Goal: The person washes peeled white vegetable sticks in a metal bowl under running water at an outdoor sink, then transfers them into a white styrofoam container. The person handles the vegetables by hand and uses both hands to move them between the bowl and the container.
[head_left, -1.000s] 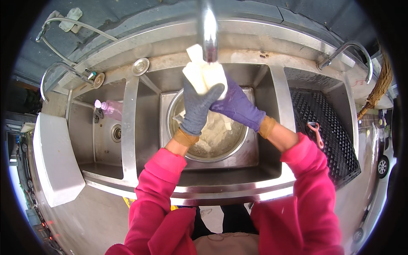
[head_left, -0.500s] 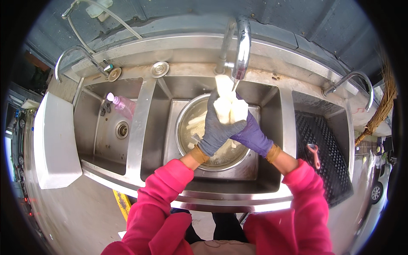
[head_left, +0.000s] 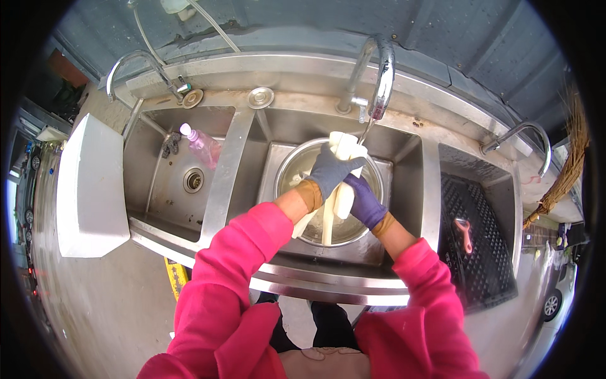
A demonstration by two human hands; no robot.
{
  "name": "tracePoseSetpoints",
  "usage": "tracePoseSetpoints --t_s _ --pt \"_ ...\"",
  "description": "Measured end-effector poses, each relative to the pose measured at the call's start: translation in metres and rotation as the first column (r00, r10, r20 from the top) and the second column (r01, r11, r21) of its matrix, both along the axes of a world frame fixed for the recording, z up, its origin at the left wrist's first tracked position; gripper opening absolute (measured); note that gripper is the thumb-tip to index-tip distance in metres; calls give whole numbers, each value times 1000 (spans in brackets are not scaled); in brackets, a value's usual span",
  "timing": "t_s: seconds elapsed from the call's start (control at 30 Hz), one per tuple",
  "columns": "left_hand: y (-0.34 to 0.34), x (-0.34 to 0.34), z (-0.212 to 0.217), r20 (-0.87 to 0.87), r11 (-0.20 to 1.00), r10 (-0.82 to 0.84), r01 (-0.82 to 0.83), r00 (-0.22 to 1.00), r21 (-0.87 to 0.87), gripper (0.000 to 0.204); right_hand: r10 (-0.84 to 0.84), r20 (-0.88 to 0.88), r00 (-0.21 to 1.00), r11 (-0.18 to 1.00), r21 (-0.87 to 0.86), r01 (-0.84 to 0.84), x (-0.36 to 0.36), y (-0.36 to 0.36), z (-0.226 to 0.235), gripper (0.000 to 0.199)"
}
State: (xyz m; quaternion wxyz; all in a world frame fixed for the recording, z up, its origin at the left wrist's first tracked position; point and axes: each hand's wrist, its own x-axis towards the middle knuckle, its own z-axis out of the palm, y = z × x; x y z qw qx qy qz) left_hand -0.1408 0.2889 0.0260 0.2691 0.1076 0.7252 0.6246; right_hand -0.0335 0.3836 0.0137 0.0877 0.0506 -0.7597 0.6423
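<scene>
My left hand [head_left: 331,169], in a grey glove, is wrapped over a bunch of long, peeled white vegetable sticks [head_left: 344,199]; their exact kind is unclear. From the right, my right hand [head_left: 366,201], in a purple glove, grips the same bunch lower down. The bunch slants over a round metal basin [head_left: 278,189], its far ends by the faucet's stream and its near ends hanging toward me. The chrome faucet [head_left: 384,82] runs a thin stream of water beside the far ends. More pale pieces lie in the basin, mostly hidden by my hands.
The basin stands in the middle sink [head_left: 252,189]. A pink bottle [head_left: 205,150] lies in the left sink, with a white box [head_left: 95,189] beside it. At right, a pink-handled peeler [head_left: 466,237] rests on a black ridged mat [head_left: 480,265]. Side faucets arch over both ends.
Both hands have drawn the bunch down and nearer to me from under the spout. The sticks' long near ends now show below my hands. The whole view has shifted slightly.
</scene>
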Motion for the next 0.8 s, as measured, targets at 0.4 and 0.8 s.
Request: tracePoseSetpoints --t_s 0.4,0.8 --pt "12 -19 -5 -447 525 -774 59 448 -849 45 127 274 953 202 -948 246 -24 -11 -28 33" --pt "-1 -13 1 -439 801 -556 313 706 -511 42 162 403 901 235 -902 362 -14 12 -49 27"
